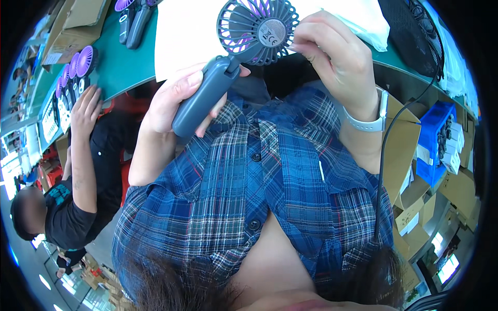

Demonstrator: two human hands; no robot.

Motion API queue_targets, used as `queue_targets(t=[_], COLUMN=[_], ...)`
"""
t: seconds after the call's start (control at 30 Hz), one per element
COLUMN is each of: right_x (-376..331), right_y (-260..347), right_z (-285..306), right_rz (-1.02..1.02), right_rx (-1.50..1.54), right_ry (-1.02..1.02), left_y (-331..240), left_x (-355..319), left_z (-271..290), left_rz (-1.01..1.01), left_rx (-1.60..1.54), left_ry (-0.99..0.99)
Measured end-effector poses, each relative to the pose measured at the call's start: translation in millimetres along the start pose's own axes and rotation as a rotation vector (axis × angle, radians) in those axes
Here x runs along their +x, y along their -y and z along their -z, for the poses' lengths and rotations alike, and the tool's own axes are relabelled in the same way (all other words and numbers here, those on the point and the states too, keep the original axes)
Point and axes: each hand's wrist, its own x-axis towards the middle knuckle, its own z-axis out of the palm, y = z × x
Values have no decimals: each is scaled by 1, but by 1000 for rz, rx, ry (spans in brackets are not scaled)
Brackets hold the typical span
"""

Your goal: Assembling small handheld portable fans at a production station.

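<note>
My left hand (181, 96) is wrapped round the dark grey handle (205, 98) of a handheld fan. The fan's round guard (241, 31) tilts up over the table edge, its back with a round silver label turned toward me. Purple blades show through the ribs. At the guard's right rim, my right hand (334, 54) has thumb and forefinger pinched together, the tips against or just beside the ribs. Whether a small thing sits between those fingertips is hidden. A white sheet (179, 36) lies on the green table behind the fan.
More purple-bladed fans (136, 23) lie at the far left, with several standing in a row (75, 70) near a co-worker's hand (85, 111). A black mesh bag (412, 36) and white plastic bag (358, 23) lie far right. A blue bin (433, 140), cartons (402, 150) and a hanging cable (386, 150) are at right.
</note>
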Motion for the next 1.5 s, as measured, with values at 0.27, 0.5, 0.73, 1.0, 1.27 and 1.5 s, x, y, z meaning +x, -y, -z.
queue_targets(t=[0.27,0.5,0.73,1.0,1.27,1.5], right_x=[-27,-39,-45,-62,-64,-70], right_y=[-3,-9,19,14,21,13], right_z=[7,1,-28,-7,7,6], right_rz=[-264,-409,-662,-795,-777,-740], right_rx=[313,137,868,1258,1137,1267], right_ry=[338,317,-37,-278,-339,-340], left_y=[2,2,5,-9,31,20], left_x=[8,19,59,97,144,146], left_z=[17,0,-39,-36,-16,-1], left_rz=[-14,-117,-349,-408,-378,-347], left_rx=[-431,-127,866,1112,1783,1821], left_ry=[188,-10,-212,-69,-123,-92])
